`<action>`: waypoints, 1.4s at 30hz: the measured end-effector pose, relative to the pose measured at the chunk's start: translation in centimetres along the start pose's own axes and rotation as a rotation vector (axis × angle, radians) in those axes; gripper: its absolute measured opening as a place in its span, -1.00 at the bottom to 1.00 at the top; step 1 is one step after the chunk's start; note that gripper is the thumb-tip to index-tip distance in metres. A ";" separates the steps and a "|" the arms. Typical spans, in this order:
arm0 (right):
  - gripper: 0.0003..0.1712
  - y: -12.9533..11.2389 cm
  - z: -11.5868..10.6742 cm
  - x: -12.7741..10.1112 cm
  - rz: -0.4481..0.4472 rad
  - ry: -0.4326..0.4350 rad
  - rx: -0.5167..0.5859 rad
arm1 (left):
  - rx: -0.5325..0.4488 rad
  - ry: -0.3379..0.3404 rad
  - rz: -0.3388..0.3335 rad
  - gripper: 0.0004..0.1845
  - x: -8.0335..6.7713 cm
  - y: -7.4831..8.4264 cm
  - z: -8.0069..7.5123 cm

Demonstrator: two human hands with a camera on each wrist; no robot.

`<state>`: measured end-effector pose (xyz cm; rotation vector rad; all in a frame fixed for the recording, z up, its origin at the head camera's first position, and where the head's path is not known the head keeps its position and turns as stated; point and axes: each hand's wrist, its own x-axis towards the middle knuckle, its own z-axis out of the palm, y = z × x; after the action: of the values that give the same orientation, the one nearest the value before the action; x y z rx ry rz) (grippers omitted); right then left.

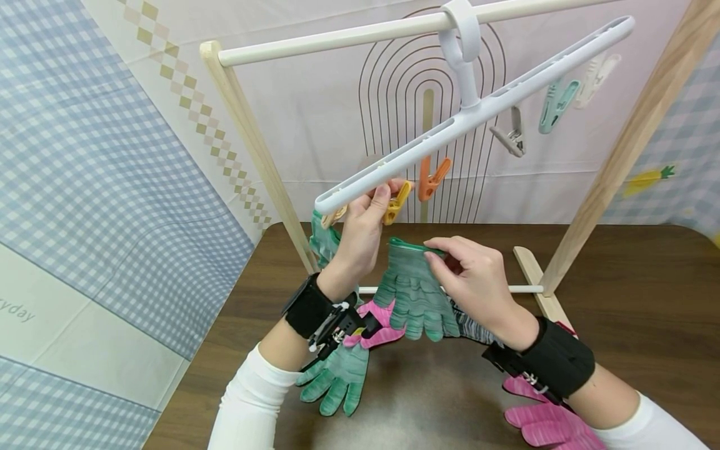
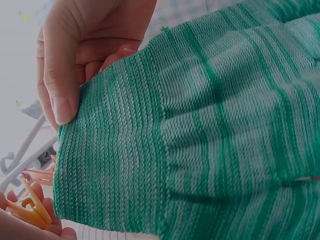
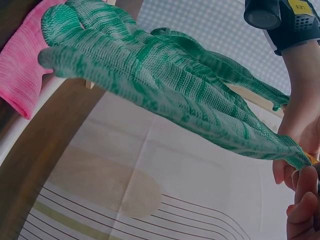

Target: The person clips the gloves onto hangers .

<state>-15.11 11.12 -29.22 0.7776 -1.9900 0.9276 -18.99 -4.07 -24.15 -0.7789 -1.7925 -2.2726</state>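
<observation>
Green glove (image 1: 413,294) pinched by right hand (image 1: 475,278).

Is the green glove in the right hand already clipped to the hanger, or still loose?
Loose. The right hand pinches the green glove by its cuff below the yellow clip, which the left hand grips.

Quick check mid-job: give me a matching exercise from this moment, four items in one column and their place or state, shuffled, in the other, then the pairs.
Items:
1. yellow clip
2. green glove
3. orange clip
4. pink glove

Place or state:
A. lying on the table by the right forearm
B. pinched by the left hand
C. held up by its cuff in the right hand
D. hanging free from the white hanger, untouched

Pairs: 1-B, 2-C, 3-D, 4-A
</observation>
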 end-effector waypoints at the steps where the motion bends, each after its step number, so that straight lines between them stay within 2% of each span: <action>1: -0.80 0.0 0.0 0.0 0.000 0.001 0.001 | -0.008 0.006 -0.004 -0.74 0.0 0.0 0.0; 6: -0.81 -0.1 0.2 0.2 0.001 0.005 0.004 | -0.056 0.035 -0.012 -0.77 0.0 0.0 0.0; 15: -0.80 -0.1 0.3 0.3 -0.005 0.016 0.011 | -0.110 0.049 -0.008 -0.79 0.1 0.1 0.0; 23: -0.81 -0.3 0.4 0.7 -0.001 0.028 0.014 | -0.114 0.066 -0.047 -0.70 -0.1 0.3 0.0; 34: -0.83 -0.5 0.9 1.1 0.026 0.068 -0.006 | -0.149 0.086 -0.058 -0.66 -0.1 0.2 -0.1; 42: -0.84 -0.5 1.3 1.5 0.052 0.087 0.014 | -0.156 0.127 -0.070 -0.71 0.0 0.0 -0.1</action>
<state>-16.01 9.53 -28.34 0.6843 -1.9378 0.9905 -19.06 -4.16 -24.18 -0.5878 -1.6288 -2.4697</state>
